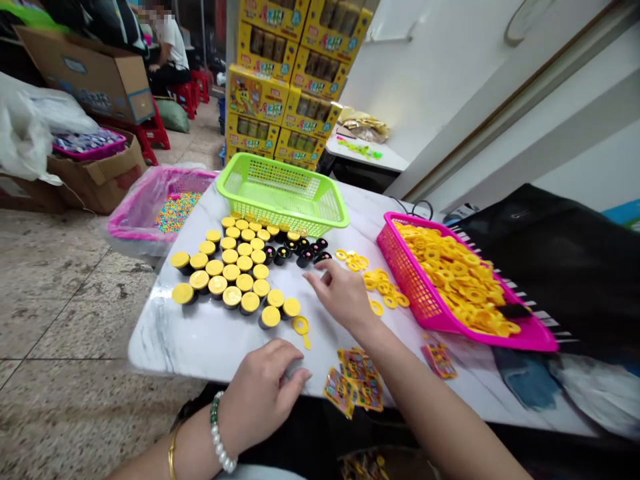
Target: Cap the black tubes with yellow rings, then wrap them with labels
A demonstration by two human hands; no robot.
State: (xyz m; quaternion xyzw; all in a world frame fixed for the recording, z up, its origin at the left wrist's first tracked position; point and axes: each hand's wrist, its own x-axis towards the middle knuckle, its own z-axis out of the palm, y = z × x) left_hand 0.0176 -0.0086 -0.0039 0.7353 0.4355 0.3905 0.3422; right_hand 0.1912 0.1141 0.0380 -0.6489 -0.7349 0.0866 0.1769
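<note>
My right hand [344, 292] reaches over the table, thumb and forefinger apart and holding nothing I can see. Just beyond its fingertips stand several small black cups [306, 257] without lids, some showing a coloured bit inside. My left hand [270, 383] rests at the table's near edge, its fingers loosely curled with a gap to the thumb and nothing visible between them. Beyond it lies a yellow ring with a handle [301, 327]. Many black cups with yellow lids [231, 273] stand grouped to the left. Loose yellow rings [385, 288] lie right of my right hand.
A green basket [280, 190] sits at the back. At the right, a pink basket [407, 267] holds yellow rings. Printed packets [357, 377] lie near the front edge. A plastic-lined pink basket [135, 200] holds colourful beads. Yellow boxes [285, 87] are stacked behind; a person sits far left.
</note>
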